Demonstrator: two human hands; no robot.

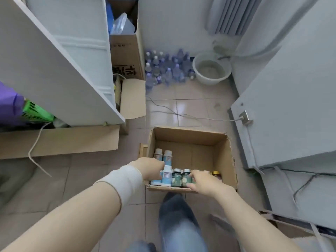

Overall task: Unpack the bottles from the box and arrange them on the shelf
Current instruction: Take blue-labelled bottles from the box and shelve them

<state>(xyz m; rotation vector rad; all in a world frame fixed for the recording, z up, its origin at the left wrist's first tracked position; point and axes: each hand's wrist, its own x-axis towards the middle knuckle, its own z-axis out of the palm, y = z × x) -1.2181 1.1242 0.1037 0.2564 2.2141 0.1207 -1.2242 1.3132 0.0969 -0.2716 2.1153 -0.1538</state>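
Observation:
An open cardboard box (190,137) sits on the tiled floor in front of me. Along its near and left sides stand several small bottles: white-and-blue ones (166,176), two dark green ones (176,177) and an amber one (216,174). My left hand (150,167), with a white wrist wrap, reaches into the box's left side and its fingers curl around a white-and-blue bottle. My right hand (199,180) grips the right-hand green bottle (186,177) at the near wall. The white shelf unit (60,57) rises at the left.
Flattened cardboard (60,140) lies under the shelf unit, with more boxes (127,51) behind it. A cluster of clear water bottles (165,68) and a white basin (211,69) stand by the far wall. A cable (181,114) crosses the floor. A grey cabinet (291,106) stands right.

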